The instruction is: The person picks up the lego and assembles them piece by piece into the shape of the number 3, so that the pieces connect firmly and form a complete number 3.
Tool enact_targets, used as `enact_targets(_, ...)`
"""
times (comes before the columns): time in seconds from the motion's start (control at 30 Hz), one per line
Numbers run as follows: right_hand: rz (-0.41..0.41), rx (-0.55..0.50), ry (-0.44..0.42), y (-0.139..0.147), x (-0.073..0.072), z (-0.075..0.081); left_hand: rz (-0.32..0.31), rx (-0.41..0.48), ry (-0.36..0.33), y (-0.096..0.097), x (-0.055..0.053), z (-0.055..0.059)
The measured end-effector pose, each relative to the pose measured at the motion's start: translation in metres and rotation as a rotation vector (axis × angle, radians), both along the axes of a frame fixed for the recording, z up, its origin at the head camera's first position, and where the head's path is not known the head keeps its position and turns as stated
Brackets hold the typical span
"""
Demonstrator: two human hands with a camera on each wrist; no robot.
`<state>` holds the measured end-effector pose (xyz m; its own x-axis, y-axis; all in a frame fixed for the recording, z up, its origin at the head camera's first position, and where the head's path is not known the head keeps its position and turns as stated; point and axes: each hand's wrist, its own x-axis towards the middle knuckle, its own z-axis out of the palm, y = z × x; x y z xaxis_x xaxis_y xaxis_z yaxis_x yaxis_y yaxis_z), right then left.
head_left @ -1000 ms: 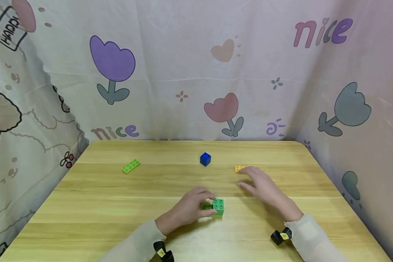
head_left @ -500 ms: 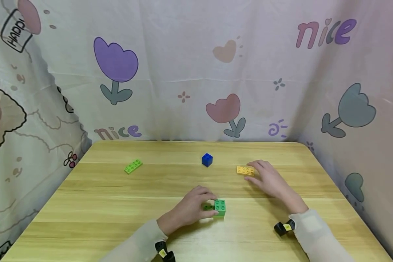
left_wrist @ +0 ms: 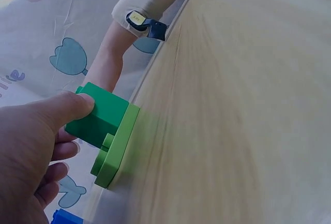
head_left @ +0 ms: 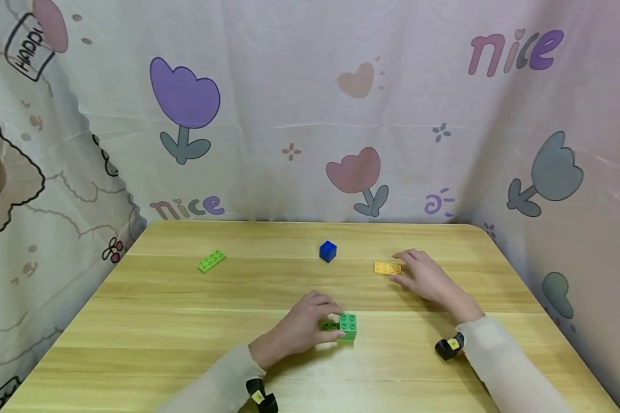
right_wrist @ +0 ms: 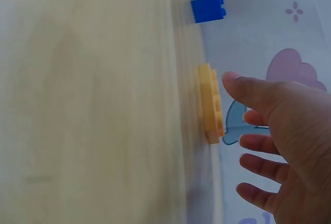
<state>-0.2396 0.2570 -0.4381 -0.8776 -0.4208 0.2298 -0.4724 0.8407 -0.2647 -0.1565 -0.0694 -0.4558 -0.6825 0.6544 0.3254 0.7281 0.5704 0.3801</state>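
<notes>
The head view shows a patterned cloth [head_left: 268, 86] hanging behind the far edge of a wooden table [head_left: 186, 321], which carries all the toy bricks. Two hands work over it. The left hand [head_left: 301, 331], toward the middle of the near edge, pinches a green block [head_left: 348, 322] between thumb and fingers. The right hand [head_left: 425, 279] reaches out toward the far right corner, its fingers spread and the thumb held apart from them, with nothing in its grasp.

The step in hand looks to be fetching another piece with the right hand while the left steadies what is already joined. That joined piece is the green block seated on one end of a flat green brick [left_wrist: 118, 149]; the other end, toward the table's left edge, shows bare studs.

The yellow brick [head_left: 386, 268] lies flat nearer the far edge than the near one, right of the middle, its long side roughly along the far edge. The right thumb and fingers stand about its right end; no contact can be made out. Picking it up would call for bringing thumb and fingers together on its two long sides, low enough to catch so thin a piece.

A lime brick [head_left: 211, 261] lies aslant near the far left corner. Smallest is the blue block [head_left: 328, 251], close to the middle of the far edge.
</notes>
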Motion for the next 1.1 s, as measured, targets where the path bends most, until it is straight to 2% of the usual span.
enact_targets(0.47,-0.013,0.072,-0.075,-0.003,-0.011,-0.006,0.002,-0.007,-0.01,0.001,0.0,0.002)
enact_targets(0.73,0.018,0.133,-0.063,-0.009,-0.017,-0.01,-0.002,-0.006,0.013,0.001,0.0,0.001)
enact_targets(1.1,0.044,0.118,-0.037,-0.013,-0.017,-0.009,0.001,-0.038,0.011,0.001,-0.002,0.004)
